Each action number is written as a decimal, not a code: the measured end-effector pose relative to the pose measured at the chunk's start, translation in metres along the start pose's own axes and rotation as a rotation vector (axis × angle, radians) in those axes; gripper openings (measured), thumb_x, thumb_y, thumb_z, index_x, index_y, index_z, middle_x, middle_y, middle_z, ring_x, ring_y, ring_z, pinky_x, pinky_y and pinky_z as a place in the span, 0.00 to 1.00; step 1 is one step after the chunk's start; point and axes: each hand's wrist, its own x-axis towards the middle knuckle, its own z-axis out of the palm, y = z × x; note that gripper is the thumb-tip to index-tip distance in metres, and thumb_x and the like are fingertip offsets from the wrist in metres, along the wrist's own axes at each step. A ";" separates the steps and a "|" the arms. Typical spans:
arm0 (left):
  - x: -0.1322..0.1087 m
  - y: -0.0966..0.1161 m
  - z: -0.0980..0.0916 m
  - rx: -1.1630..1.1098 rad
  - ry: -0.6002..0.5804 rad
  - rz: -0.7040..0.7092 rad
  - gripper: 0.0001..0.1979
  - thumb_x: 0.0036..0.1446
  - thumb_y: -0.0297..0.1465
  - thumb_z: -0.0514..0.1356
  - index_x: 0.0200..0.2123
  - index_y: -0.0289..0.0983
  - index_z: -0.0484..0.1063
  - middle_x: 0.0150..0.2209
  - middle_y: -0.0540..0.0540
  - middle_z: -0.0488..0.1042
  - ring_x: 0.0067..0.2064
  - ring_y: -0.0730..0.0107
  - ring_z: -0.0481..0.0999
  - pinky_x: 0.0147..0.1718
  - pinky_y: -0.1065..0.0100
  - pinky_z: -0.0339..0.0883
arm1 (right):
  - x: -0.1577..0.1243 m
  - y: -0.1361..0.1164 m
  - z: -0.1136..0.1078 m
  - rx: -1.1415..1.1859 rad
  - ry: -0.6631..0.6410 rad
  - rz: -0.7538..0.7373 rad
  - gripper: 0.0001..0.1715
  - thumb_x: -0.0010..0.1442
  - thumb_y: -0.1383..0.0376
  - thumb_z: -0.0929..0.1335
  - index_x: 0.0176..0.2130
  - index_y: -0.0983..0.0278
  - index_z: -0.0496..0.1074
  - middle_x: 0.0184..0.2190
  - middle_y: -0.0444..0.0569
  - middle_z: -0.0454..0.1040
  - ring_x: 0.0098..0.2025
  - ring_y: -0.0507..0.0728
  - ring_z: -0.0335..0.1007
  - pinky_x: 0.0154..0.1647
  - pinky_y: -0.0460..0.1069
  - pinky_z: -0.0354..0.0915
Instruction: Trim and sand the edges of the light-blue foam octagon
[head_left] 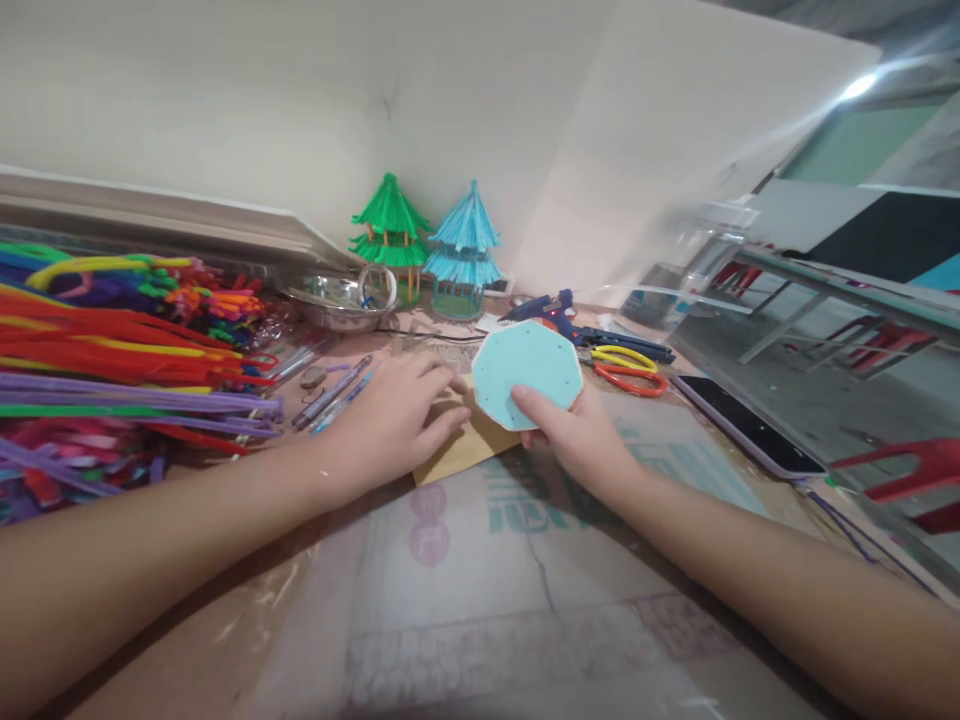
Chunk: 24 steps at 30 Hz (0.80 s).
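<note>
My right hand (581,430) pinches a light-blue octagonal card (529,365), thumb on its face and fingers behind. Small dark dots sit near the card's edges. Beneath it lies a tan sheet of paper (457,450), partly covered by the card and my hands. My left hand (409,410) rests over the sheet's left side, fingers bent and thumb apart from them, with nothing seen between. Behind stand two small two-tiered pavilion models, one with a green roof (390,215) and one with a light-blue roof (466,235).
Bundles of coloured pipe cleaners (127,340) fill the left side. Pens (334,390) lie near my left hand. Behind are a metal bowl (330,305) and a blue glue gun (544,308). Scissors (630,372) and a phone (750,425) lie to the right.
</note>
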 end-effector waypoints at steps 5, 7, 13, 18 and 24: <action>0.005 -0.003 -0.017 0.125 -0.319 0.031 0.17 0.58 0.41 0.57 0.45 0.37 0.72 0.46 0.41 0.73 0.45 0.54 0.73 0.41 0.58 0.66 | 0.008 0.008 -0.006 0.006 0.010 0.057 0.13 0.50 0.58 0.70 0.26 0.61 0.64 0.14 0.39 0.63 0.14 0.48 0.55 0.14 0.45 0.52; 0.003 -0.002 -0.014 0.123 -0.379 0.067 0.14 0.59 0.40 0.56 0.39 0.38 0.74 0.41 0.42 0.73 0.41 0.57 0.73 0.38 0.60 0.66 | 0.009 0.009 -0.006 0.028 0.014 0.045 0.13 0.50 0.58 0.70 0.26 0.61 0.64 0.15 0.38 0.62 0.15 0.48 0.54 0.15 0.45 0.52; -0.010 0.008 0.000 -0.002 -0.298 0.023 0.11 0.61 0.27 0.51 0.39 0.37 0.73 0.41 0.42 0.71 0.41 0.63 0.73 0.38 0.64 0.67 | 0.009 0.007 -0.005 0.009 0.012 0.039 0.15 0.50 0.57 0.70 0.25 0.61 0.62 0.15 0.38 0.61 0.16 0.47 0.54 0.17 0.46 0.55; -0.007 0.013 -0.007 -0.033 -0.339 0.159 0.12 0.63 0.28 0.51 0.41 0.40 0.75 0.48 0.45 0.72 0.46 0.64 0.73 0.42 0.65 0.66 | 0.013 0.008 -0.005 0.025 0.064 0.031 0.12 0.48 0.57 0.69 0.26 0.62 0.63 0.18 0.38 0.63 0.16 0.47 0.56 0.17 0.46 0.57; -0.004 0.014 -0.007 0.165 -0.350 0.201 0.13 0.64 0.36 0.51 0.40 0.36 0.73 0.41 0.41 0.73 0.44 0.57 0.73 0.44 0.57 0.64 | 0.018 -0.001 -0.012 -0.071 0.093 -0.011 0.10 0.49 0.60 0.66 0.25 0.61 0.60 0.17 0.37 0.60 0.17 0.48 0.54 0.19 0.46 0.56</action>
